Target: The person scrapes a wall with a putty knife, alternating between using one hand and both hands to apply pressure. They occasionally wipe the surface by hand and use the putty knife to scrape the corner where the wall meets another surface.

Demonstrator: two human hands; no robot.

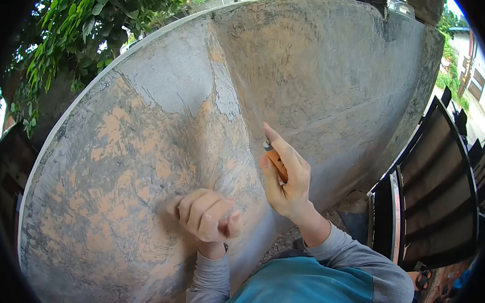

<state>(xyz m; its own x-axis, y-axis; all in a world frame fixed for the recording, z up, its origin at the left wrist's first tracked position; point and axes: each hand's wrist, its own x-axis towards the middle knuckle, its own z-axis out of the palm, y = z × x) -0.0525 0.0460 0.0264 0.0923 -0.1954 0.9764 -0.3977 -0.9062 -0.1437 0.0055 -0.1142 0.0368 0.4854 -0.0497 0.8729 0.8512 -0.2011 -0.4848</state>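
Observation:
My right hand point(289, 178) is wrapped round a hand tool with an orange handle point(277, 165) and a short metal collar at its upper end. The thumb and index finger press along the handle, and whatever blade or tip it has is hard to make out. Lower and to the left, my left hand point(204, 215) is curled into a loose fist, slightly smeared by motion, with nothing showing between its fingers. It is close over the large curved concrete wall point(139, 163), whose surface is mottled grey with peach patches. A vertical crease divides this wall from a browner face on the right.
Leafy branches point(102, 15) hang over the wall's upper left edge. To the right stands a dark slatted metal gate point(436, 181). Rubble and soil point(353, 210) lie at the wall's foot, close to my right forearm. Beyond the gate is a pale building point(476, 75).

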